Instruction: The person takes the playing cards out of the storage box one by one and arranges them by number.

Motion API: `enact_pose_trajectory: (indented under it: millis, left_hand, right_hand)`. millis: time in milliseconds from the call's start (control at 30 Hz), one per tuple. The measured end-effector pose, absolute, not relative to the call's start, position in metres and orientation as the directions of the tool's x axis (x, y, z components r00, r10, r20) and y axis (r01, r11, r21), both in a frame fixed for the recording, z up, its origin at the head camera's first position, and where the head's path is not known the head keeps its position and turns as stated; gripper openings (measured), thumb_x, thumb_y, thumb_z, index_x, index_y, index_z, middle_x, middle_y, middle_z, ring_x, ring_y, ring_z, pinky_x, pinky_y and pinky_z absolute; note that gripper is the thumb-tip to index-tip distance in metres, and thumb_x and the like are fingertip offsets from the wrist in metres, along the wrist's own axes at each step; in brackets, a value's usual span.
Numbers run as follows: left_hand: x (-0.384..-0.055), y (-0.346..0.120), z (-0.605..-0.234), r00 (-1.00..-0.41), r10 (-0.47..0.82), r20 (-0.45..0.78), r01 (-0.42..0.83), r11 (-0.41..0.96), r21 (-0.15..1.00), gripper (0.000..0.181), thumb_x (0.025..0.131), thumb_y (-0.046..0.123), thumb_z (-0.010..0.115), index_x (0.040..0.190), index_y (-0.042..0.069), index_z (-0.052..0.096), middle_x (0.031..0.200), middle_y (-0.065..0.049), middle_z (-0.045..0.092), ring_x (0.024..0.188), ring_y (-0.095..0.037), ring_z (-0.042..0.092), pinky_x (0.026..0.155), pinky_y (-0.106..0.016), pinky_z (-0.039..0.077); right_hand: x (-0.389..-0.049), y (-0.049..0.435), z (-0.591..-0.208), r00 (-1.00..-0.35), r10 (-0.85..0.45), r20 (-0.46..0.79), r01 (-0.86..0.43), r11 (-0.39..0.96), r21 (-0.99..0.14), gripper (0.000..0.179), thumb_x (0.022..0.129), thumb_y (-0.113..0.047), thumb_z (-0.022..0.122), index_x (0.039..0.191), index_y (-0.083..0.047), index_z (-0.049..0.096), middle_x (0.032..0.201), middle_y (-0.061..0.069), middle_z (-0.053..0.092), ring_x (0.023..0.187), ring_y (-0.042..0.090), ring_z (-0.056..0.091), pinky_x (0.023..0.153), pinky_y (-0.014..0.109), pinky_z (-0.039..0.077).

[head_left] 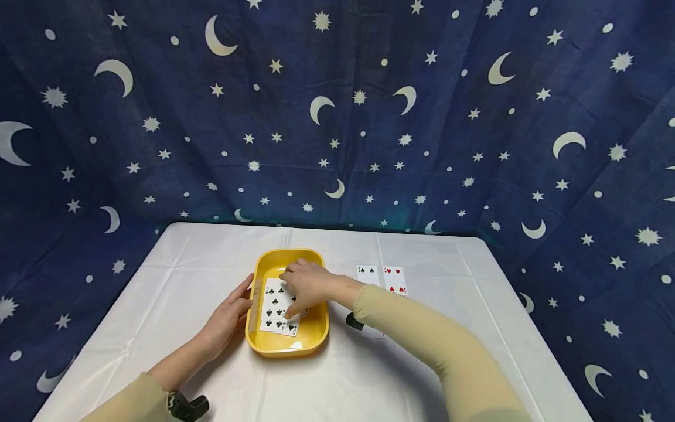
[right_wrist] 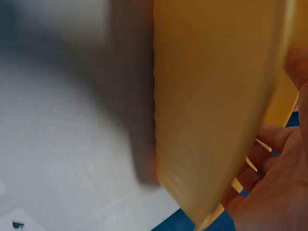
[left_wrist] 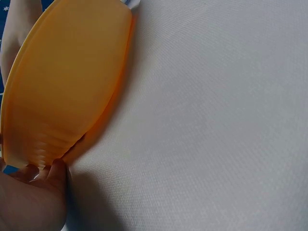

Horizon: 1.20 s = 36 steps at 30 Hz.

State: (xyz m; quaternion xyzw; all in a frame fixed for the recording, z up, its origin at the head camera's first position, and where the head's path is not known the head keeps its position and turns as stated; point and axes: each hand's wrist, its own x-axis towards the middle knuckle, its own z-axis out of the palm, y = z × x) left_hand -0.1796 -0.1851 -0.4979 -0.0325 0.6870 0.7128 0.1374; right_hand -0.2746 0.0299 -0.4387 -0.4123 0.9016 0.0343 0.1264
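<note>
A yellow plastic tray [head_left: 287, 353] stands on the table with several face-up playing cards [head_left: 275, 300] overlapping inside it, a five of clubs among them. My left hand [head_left: 224, 322] rests against the tray's left outer side, fingertips touching the wall and the fingers fairly straight. Over the cards, inside the tray, is my right hand [head_left: 308, 286], its thumb spread apart from the fingers. The thumb tip lies over the cards' lower right part. In the right wrist view the tray wall hides the cards, while the loosely bent fingers [right_wrist: 262, 156] show past its rim.
Right of the tray, a two-spade-pip card [head_left: 367, 273] and a hearts card [head_left: 395, 279] lie face up on the white tablecloth [head_left: 316, 392]. Another card [head_left: 372, 333] is partly hidden under the right forearm. A dark blue curtain [head_left: 337, 158] with moons and stars hangs behind the table.
</note>
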Motion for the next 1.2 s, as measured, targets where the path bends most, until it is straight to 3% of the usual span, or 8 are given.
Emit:
enact_pose_trajectory:
  millis: [300, 733, 1200]
  left_hand:
    - [-0.181, -0.183, -0.499, -0.962, 0.166, -0.215, -0.225, -0.042, 0.974, 0.068, 0.105, 0.013, 0.042, 0.166, 0.024, 0.014, 0.169, -0.014, 0.018, 0.147, -0.028, 0.032, 0.113, -0.034, 0.035]
    - [-0.181, -0.184, -0.498, -0.962, 0.171, -0.213, -0.222, -0.031, 0.975, 0.068, 0.106, 0.013, 0.042, 0.166, 0.024, 0.013, 0.170, -0.012, 0.016, 0.149, -0.027, 0.029, 0.116, -0.039, 0.032]
    - [-0.179, -0.185, -0.499, -0.961, 0.166, -0.222, -0.228, -0.016, 0.974, 0.067, 0.106, 0.015, 0.041, 0.166, 0.025, 0.013, 0.170, -0.014, 0.013, 0.151, -0.028, 0.025, 0.114, -0.034, 0.033]
  right_hand:
    - [-0.272, 0.021, -0.449, -0.667, -0.685, -0.295, -0.710, 0.704, -0.030, 0.081, 0.072, -0.073, 0.077, 0.131, -0.020, 0.063, 0.123, -0.004, 0.054, 0.106, 0.015, 0.043, 0.094, 0.033, 0.041]
    - [-0.270, 0.014, -0.458, -0.685, -0.666, -0.296, -0.695, 0.719, -0.007, 0.083, 0.074, -0.074, 0.075, 0.134, -0.018, 0.062, 0.127, -0.003, 0.053, 0.111, 0.016, 0.043, 0.097, 0.033, 0.042]
    - [-0.269, 0.012, -0.457, -0.677, -0.669, -0.308, -0.707, 0.707, 0.018, 0.074, 0.076, -0.071, 0.076, 0.129, -0.019, 0.065, 0.127, -0.002, 0.052, 0.109, 0.016, 0.042, 0.099, 0.033, 0.041]
